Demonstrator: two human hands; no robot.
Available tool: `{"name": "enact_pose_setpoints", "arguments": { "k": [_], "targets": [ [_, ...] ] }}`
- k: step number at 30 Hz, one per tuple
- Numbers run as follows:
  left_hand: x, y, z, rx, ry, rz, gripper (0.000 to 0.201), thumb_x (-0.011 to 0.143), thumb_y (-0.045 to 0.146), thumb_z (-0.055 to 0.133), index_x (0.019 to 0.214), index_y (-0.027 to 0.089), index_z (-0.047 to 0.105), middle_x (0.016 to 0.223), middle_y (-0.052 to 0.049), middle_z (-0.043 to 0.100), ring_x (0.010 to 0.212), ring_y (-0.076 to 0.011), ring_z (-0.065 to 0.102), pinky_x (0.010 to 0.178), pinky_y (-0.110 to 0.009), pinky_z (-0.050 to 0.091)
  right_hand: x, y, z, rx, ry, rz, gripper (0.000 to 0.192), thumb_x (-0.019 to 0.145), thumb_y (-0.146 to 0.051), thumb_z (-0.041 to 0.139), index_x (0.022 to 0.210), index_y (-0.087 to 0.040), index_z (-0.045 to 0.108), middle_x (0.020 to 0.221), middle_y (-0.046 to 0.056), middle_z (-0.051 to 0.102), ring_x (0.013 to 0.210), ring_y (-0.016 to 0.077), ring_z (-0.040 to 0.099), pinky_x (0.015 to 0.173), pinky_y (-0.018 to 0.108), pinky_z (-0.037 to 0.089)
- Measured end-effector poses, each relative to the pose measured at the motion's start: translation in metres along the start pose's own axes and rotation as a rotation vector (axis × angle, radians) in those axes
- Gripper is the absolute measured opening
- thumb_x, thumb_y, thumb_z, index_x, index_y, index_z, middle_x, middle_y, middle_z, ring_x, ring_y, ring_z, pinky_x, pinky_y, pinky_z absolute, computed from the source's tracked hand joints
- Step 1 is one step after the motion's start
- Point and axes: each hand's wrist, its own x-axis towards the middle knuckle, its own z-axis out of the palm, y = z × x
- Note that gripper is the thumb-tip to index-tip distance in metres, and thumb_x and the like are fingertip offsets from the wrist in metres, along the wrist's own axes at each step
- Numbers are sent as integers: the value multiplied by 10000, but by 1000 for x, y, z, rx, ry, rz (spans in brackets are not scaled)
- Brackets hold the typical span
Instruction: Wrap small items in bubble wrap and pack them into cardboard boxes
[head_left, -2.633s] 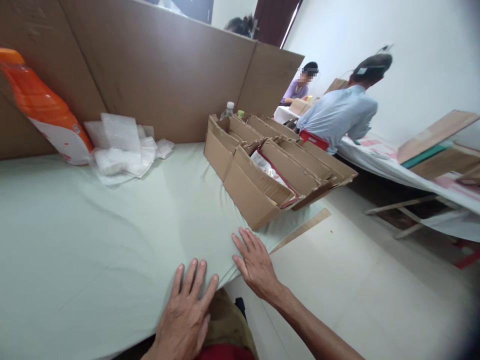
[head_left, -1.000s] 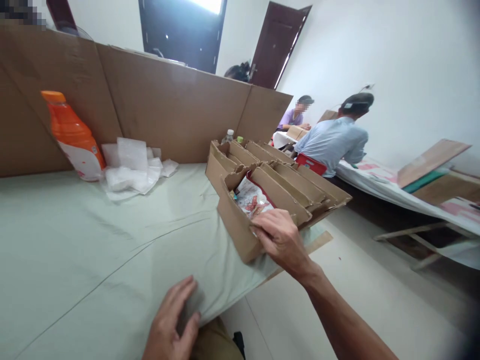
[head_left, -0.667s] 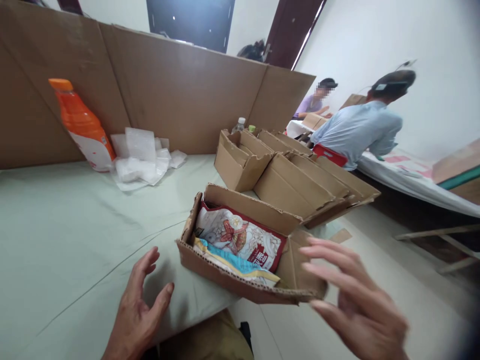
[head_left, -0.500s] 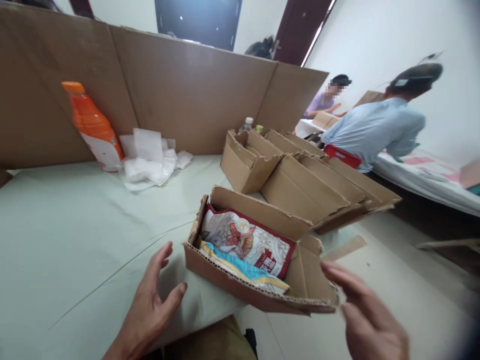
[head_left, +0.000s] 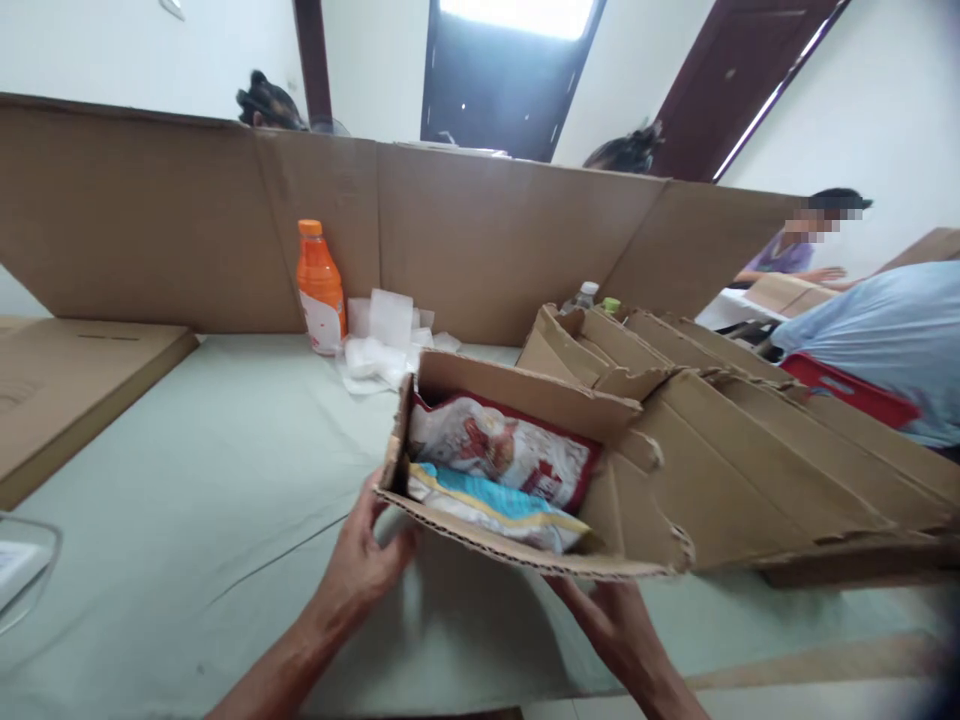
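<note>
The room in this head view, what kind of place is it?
Probably a small packing workroom: open cardboard boxes stand in a row, one box holds snack bags, and other people sit working behind a cardboard partition.

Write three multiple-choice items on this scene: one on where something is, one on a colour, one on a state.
1. Where does the bottle stand?
A. inside the open box
B. against the cardboard wall
C. on the floor

2. What colour is the bottle's drink?
A. green
B. clear
C. orange

3. How is the open box held?
A. by both hands from below
B. by one hand only
C. it lies untouched

Answers: 1 B, it stands at the foot of the cardboard wall, beside the white wrapping. 2 C, cap and body are orange. 3 A, the left hand and right hand reach under it, packets showing inside.
</note>
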Motion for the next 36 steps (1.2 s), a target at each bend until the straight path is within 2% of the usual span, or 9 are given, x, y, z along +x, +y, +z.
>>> {"name": "enact_pose_setpoints", "arguments": {
  "k": [6,10,14,19,25,28,31,33,36],
  "targets": [
    [36,-5,-87,179,383,11,485,615,547,780,901,178,650,891,-99,706,1079,-357,646,962,-468,519,105,-48,86,314,-113,-234,443,844,-454,661,1209,-204,674,1118,108,728,1061,309,658,917,444,561],
    [53,-18,-125,107,483,-20,520,645,492,744,1032,175,603,1009,-87,692,1021,-293,658,916,-414,527,136,-67,144,478,-285,-235,594,820,-375,697,1371,-216,542,1261,108,661,1033,269,654,869,407,570],
    [64,-41,-137,98,555,-70,585,624,382,724,1146,178,558,1053,-72,672,984,-241,641,917,-370,502,135,-63,182,610,-358,-160,661,854,-314,645,1466,-214,417,1389,123,568,1079,234,641,895,377,567],
    [64,-47,-141,132,631,-167,500,589,365,737,1035,200,580,913,-25,666,908,-233,623,881,-369,499,127,-55,184,645,-398,-146,646,871,-268,610,1478,-209,397,1502,134,467,1314,283,520,1052,448,490],
    [57,-42,-149,239,800,-277,455,554,365,721,974,249,590,907,10,659,939,-277,625,962,-472,478,125,-54,183,557,-490,-288,861,790,-193,661,1555,-252,270,1649,118,207,1508,308,237,1167,492,368],
    [55,-35,-146,326,819,-292,393,590,356,695,956,260,589,900,14,655,949,-286,630,959,-487,481,123,-59,185,503,-379,-215,682,800,-126,581,1458,-220,423,1539,148,377,1383,277,436,1079,436,470],
    [54,-28,-140,383,832,-288,364,613,341,673,955,250,586,911,4,662,981,-300,636,949,-490,491,123,-64,183,464,-328,-186,504,782,-106,557,1278,-196,572,1215,120,613,1104,244,606,984,411,524],
    [54,-27,-139,395,838,-273,367,631,338,671,974,242,584,934,-4,664,1006,-305,637,959,-493,490,122,-65,179,480,-373,-227,575,773,-139,592,1344,-179,532,1195,117,634,1104,252,611,1004,417,511],
    [54,-33,-143,383,807,-225,405,651,342,695,1026,242,578,974,-8,655,1017,-298,634,972,-489,489,122,-64,174,483,-466,-274,792,811,-230,626,1537,-180,315,1444,147,525,1287,276,534,1105,448,429]
  ]
}}
